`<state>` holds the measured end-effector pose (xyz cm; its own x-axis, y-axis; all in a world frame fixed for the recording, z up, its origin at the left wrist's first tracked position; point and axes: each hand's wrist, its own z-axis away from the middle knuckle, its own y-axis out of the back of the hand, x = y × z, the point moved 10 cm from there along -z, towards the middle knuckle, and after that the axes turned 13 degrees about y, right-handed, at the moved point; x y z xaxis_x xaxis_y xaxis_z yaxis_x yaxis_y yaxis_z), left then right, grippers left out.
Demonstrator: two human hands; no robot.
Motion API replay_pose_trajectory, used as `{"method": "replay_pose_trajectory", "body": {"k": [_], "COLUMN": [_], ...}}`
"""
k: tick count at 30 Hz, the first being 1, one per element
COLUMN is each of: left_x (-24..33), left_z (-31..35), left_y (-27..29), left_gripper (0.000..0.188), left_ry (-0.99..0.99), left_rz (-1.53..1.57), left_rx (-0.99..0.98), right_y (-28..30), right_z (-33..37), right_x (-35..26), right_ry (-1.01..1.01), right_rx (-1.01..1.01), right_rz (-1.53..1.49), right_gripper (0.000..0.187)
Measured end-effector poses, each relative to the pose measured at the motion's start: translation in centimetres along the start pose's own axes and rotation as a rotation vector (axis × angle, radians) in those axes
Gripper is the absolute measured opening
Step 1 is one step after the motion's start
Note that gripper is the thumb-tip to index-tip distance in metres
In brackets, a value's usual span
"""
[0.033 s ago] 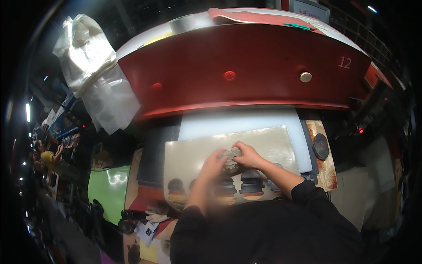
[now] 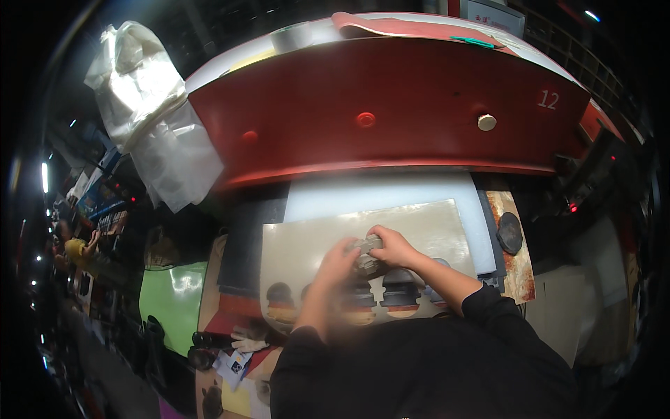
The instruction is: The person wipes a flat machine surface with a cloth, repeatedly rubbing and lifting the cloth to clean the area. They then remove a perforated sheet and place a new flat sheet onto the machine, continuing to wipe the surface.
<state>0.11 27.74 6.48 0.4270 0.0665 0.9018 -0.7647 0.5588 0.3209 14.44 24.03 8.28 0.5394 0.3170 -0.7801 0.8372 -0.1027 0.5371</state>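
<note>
My left hand (image 2: 338,262) and my right hand (image 2: 392,247) meet over a beige-grey sheet (image 2: 307,241). Between them they grip a small stack of grey cut pieces (image 2: 368,260), its edges notched, with fingers closed on both sides. Part of the stack is hidden by my fingers. Along its near side the sheet has several rounded, notched cut-outs (image 2: 400,288), through which dark and reddish layers show. My forearms cover some of these openings.
A wide red machine beam (image 2: 300,119) spans the far side. Beneath the sheet lies a white board (image 2: 377,190). A dark oval object (image 2: 510,233) rests at right. At left are clear plastic bags (image 2: 139,91), a green sheet (image 2: 174,300) and a pale glove (image 2: 249,341).
</note>
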Motion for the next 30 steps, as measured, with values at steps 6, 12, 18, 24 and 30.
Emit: {"method": "replay_pose_trajectory", "body": {"k": [6, 12, 18, 24, 30], "left_x": [-2.6, -4.9, -4.8, -5.6, -8.3], "left_z": [-0.7, -0.6, 1.8, 3.6, 4.2], "left_y": [-0.4, 2.1, -4.2, -1.8, 8.0], "left_gripper": [0.039, 0.043, 0.048, 0.021, 0.02], "left_ry": [0.066, 0.103, 0.197, 0.127, 0.156], "left_rz": [0.004, 0.91, 1.514, 1.133, 0.741], "left_rx": [-0.095, 0.01, -0.339, 0.236, 0.433], "right_y": [-1.5, -3.1, -5.5, -8.0, -2.8], "right_z": [-0.6, 1.0, 3.2, 4.5, 5.1], "right_x": [-1.2, 2.7, 3.3, 2.2, -0.3], "right_ry": [0.099, -0.311, -0.535, -0.527, -0.075], "right_rx": [-0.138, -0.005, 0.232, 0.128, 0.083], "right_rz": [0.182, -0.424, -0.907, -0.804, -0.233], "right_gripper": [0.028, 0.017, 0.034, 0.056, 0.059]}}
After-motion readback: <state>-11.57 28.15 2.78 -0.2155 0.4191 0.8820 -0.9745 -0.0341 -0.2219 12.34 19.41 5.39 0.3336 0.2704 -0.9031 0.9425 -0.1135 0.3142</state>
